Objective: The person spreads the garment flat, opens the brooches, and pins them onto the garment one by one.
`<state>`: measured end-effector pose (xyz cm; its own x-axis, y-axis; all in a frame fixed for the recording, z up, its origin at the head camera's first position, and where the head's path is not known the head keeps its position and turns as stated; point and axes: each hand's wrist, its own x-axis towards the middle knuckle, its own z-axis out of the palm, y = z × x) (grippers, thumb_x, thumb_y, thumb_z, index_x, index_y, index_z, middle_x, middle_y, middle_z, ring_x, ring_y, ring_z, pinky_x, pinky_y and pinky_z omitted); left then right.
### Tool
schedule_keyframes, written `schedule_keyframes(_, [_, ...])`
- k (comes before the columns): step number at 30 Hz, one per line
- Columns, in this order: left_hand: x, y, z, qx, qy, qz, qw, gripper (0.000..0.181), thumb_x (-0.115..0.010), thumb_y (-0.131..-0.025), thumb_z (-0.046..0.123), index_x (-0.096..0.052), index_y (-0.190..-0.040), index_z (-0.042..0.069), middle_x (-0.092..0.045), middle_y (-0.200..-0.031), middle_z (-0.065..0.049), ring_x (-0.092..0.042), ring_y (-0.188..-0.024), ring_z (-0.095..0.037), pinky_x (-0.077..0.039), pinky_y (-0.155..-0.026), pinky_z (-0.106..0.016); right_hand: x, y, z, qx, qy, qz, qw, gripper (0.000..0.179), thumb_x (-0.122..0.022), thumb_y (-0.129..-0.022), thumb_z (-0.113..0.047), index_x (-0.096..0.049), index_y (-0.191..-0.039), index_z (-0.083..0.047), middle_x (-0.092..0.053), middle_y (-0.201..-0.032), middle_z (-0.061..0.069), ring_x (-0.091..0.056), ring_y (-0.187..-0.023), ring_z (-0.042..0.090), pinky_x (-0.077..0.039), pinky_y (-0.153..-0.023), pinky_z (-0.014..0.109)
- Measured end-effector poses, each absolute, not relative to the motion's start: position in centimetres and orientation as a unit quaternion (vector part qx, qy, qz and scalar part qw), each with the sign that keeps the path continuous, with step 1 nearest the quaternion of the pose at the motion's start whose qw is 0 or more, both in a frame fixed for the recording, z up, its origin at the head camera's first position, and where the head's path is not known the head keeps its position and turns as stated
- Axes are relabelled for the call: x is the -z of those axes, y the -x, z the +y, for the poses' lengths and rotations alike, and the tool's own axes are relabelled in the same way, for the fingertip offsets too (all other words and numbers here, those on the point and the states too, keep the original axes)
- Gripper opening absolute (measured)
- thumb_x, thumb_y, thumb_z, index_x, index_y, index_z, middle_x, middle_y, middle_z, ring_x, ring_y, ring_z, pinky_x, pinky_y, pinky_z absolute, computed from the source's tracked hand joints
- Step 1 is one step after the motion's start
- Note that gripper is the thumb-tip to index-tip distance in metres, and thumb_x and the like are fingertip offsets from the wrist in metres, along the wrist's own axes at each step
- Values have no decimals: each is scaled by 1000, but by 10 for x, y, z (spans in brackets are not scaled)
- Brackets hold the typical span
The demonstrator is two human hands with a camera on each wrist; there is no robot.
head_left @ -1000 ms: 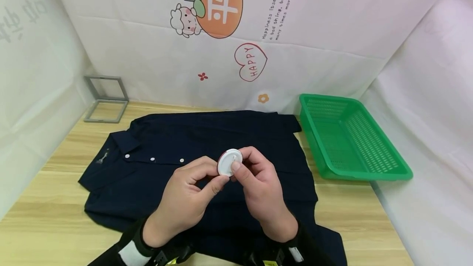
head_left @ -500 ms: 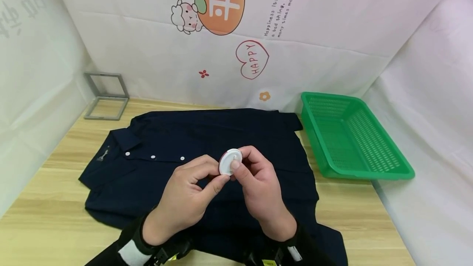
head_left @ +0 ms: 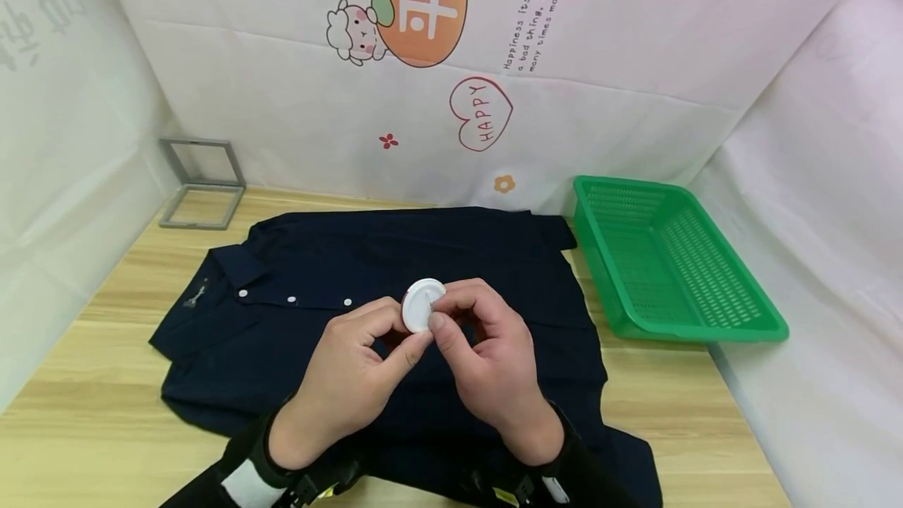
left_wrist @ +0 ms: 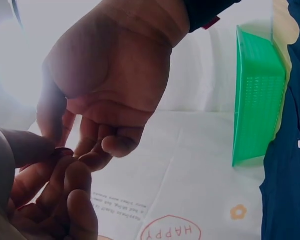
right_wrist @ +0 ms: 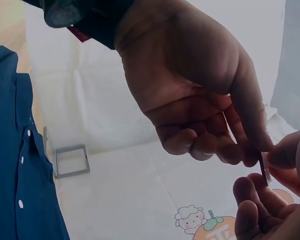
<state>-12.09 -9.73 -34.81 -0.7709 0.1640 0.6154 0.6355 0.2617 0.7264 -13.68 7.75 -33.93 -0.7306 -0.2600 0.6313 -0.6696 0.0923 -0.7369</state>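
Observation:
A round button badge (head_left: 421,305) is held up above the shirt, its white back facing the head camera and a thin red edge at its left. My left hand (head_left: 353,375) pinches the badge's left and lower rim between thumb and forefinger. At its right side, the thumb and forefinger of my right hand (head_left: 497,367) come together on the pin fitting, which is mostly covered. In the right wrist view the badge (right_wrist: 264,167) appears edge-on. Under both hands a navy button-up shirt (head_left: 303,375) lies spread out, collar to the left, with white buttons.
A green perforated basket (head_left: 621,288) stands at the right of the wooden table (head_left: 77,406). At the back left is a grey hinged frame (head_left: 201,186). White printed cloth (head_left: 296,116) encloses the back and sides.
The badge has shifted slightly left and turned its back more towards the head camera. My right thumb and forefinger have moved from across the badge to its right side.

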Motion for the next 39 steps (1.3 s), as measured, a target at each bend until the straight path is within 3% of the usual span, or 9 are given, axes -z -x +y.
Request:
schedule_keyframes(4, [347,121,-102,557,256,-766,192,8,-69,-95,9,-70,-95,17,-58,-83,12,-55,-67,-8,-48,-55,-26,338,138,78,-542,-330,-746,203,13,-63,-93,5,-64,-96,-7,-62,-102,6,-58,-81,17,-52,-68,29])
schedule_keyframes(11, [345,121,-108,597,223,-749,182,19,-65,-98,6,-70,-115,14,-63,-82,8,-60,-62,-11,-48,-49,-27,340,140,77,-501,-394,-725,262,6,-62,-94,-1,-62,-100,-1,-63,-102,11,-58,-76,16,-50,-66,24])
schedule_keyframes(14, [345,122,-111,669,221,-699,121,25,-61,-99,4,-64,-124,8,-64,-82,0,-58,-57,-15,-47,-49,-28,339,140,78,-543,-435,-677,240,19,-61,-99,-7,-57,-110,7,-63,-102,16,-60,-77,20,-52,-66,28])
schedule_keyframes(19, [345,121,-114,782,223,-581,-35,27,-52,-105,7,-49,-130,-3,-61,-81,-8,-51,-53,-16,-43,-50,-29,336,139,76,-557,-459,-657,217,36,-61,-101,-15,-50,-123,12,-62,-97,15,-60,-74,19,-52,-63,28])
schedule_keyframes(22, [345,120,-113,780,235,-576,-68,27,-48,-107,12,-54,-127,-5,-61,-85,-10,-52,-57,-17,-46,-56,-29,334,138,74,-542,-440,-675,241,38,-64,-100,-19,-54,-123,9,-58,-95,12,-56,-76,20,-50,-64,28])
schedule_keyframes(26, [345,118,-112,754,252,-604,-59,29,-42,-109,15,-64,-111,-4,-61,-82,-14,-56,-60,-21,-51,-63,-31,331,136,73,-519,-396,-710,264,38,-66,-98,-29,-61,-121,1,-54,-99,11,-50,-80,22,-47,-66,29])
schedule_keyframes(30, [344,117,-111,725,257,-638,-22,30,-42,-109,12,-66,-95,0,-60,-74,-14,-57,-60,-24,-52,-63,-33,330,135,73,-517,-370,-731,247,38,-67,-96,-33,-65,-120,-3,-57,-99,8,-52,-79,18,-48,-65,27])
schedule_keyframes(35, [344,116,-114,697,240,-675,31,29,-43,-108,11,-68,-95,6,-60,-67,-5,-57,-62,-23,-51,-59,-33,331,134,75,-505,-353,-751,237,38,-67,-96,-31,-68,-124,-4,-57,-97,7,-53,-76,14,-47,-58,25])
schedule_keyframes(39, [345,116,-116,692,242,-678,54,26,-45,-107,8,-69,-96,6,-60,-68,-3,-57,-63,-22,-51,-60,-33,332,133,76,-510,-353,-752,223,38,-69,-96,-16,-64,-130,-1,-57,-100,9,-54,-78,16,-48,-57,23])
